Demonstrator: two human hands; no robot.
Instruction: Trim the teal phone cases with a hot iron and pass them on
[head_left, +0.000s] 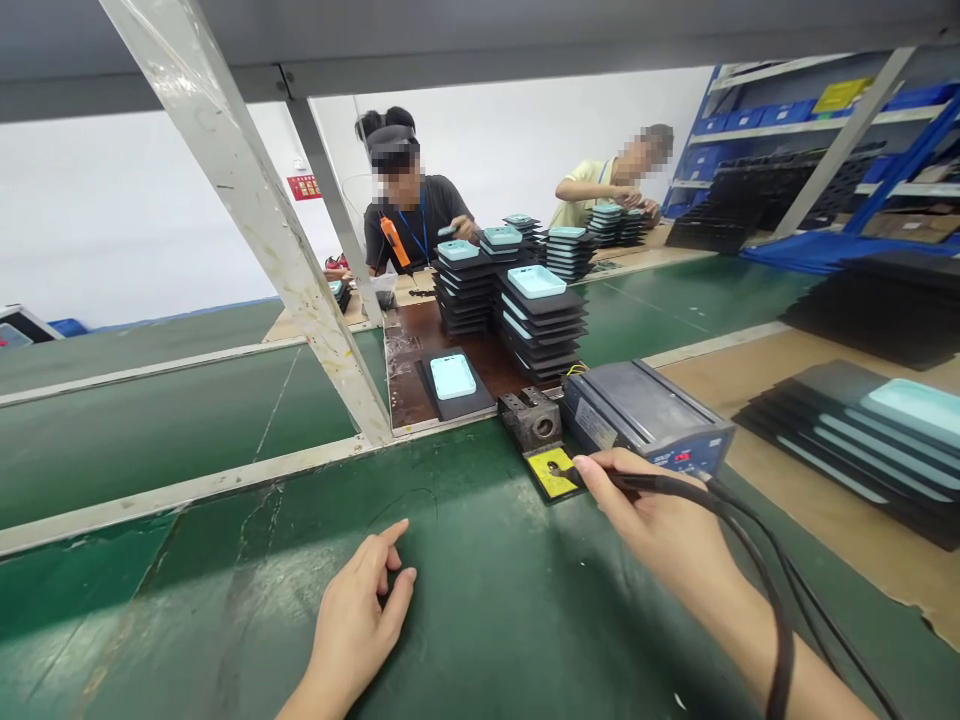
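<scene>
My right hand is closed around a soldering iron, whose tip end is over the yellow sponge of a soldering iron stand. Whether the tip touches the sponge I cannot tell. A dark cable runs from the iron back along my right forearm. Just behind the hand sits a grey and blue soldering station with a red lit display. My left hand hovers over or rests on the green mat, index finger stretched out and thumb apart, holding nothing.
A light blue tray-like case lies on a black sheet beyond the mat. Behind it rise stacks of black sheets and blue cases. Another stack stands at right. A slanted white post crosses the left. Two people work across the bench.
</scene>
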